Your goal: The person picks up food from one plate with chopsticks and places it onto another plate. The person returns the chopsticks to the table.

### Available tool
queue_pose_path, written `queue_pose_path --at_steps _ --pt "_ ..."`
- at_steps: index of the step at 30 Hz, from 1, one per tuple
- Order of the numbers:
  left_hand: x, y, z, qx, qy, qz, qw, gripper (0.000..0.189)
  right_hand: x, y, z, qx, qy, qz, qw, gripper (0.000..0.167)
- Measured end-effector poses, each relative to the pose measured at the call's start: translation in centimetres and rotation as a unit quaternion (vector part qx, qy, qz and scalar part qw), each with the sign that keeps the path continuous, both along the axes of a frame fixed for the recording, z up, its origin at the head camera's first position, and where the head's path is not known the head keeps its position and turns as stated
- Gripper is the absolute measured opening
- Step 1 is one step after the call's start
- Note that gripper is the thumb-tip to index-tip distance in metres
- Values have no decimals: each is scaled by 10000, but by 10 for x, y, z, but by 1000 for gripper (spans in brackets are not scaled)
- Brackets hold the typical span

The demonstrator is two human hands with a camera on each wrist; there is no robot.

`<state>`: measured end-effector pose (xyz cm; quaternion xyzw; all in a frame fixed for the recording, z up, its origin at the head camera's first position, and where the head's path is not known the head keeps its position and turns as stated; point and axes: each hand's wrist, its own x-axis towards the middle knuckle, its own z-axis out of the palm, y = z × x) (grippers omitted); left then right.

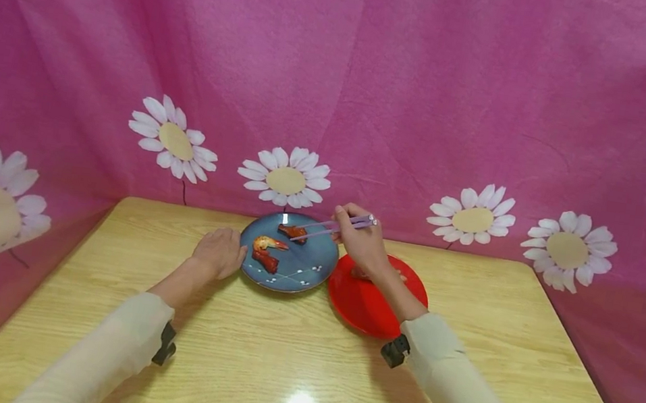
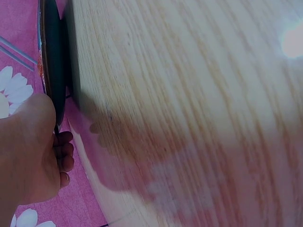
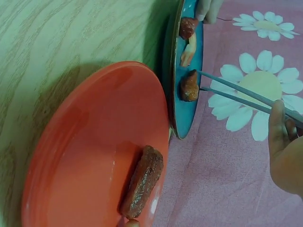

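My right hand (image 1: pixel 364 242) holds a pair of purple chopsticks (image 1: pixel 324 229). Their tips are parted beside a glazed brown piece of meat (image 1: pixel 292 232) at the far side of the blue plate (image 1: pixel 299 263). Nearer on that plate lie a shrimp (image 1: pixel 265 244) and a dark red piece of meat (image 1: pixel 265 261). At the plate's left edge, my left hand (image 1: pixel 221 253) grips the rim, thumb above and fingers curled below in the left wrist view. A red plate (image 1: pixel 361 305) under my right forearm bears a long browned piece of meat (image 3: pixel 143 182), partly hidden in the head view.
Both plates stand side by side on a light wooden table (image 1: pixel 278 359), near its back edge. A pink cloth (image 1: pixel 373 99) with white flowers hangs behind the table and along its sides.
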<state>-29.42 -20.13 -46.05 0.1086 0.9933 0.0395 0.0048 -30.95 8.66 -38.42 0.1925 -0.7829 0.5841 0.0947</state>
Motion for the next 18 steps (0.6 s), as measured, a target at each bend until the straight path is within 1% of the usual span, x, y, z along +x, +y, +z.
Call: queue_pose_path --at_steps 4,11,18 --pt "1 -1 0 -29 -26 12 10000 42 -2 -1 -1 24 6 -43 10000 31" --pt "1 -1 -1 -33 -29 -4 10000 42 -7 -5 -2 -12 190 -122 9997 30" --pt "0 0 -1 -22 -137 -36 9999 41 -6 -12 -3 -1 73 -121 9999 27"
